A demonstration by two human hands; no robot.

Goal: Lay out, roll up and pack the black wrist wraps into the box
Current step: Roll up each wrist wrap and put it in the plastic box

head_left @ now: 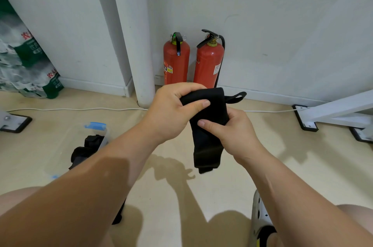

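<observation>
A black wrist wrap [207,137] hangs in the air above the floor, its thumb loop sticking out at the upper right. My left hand [173,109] grips its folded top end with the thumb across the fabric. My right hand [232,131] pinches the wrap lower down from the right side. On the floor at the left stands a clear plastic box [96,131] with blue clips; black rolled wraps [88,145] lie in it. Another black strip [119,216] shows under my left forearm, mostly hidden.
Two red fire extinguishers [191,61] stand against the wall beside a white pillar [139,45]. A white cable [70,109] runs along the floor. A pack of water bottles [26,61] leans at the left. White table legs [333,113] stand at the right. A shoe [260,218] is below.
</observation>
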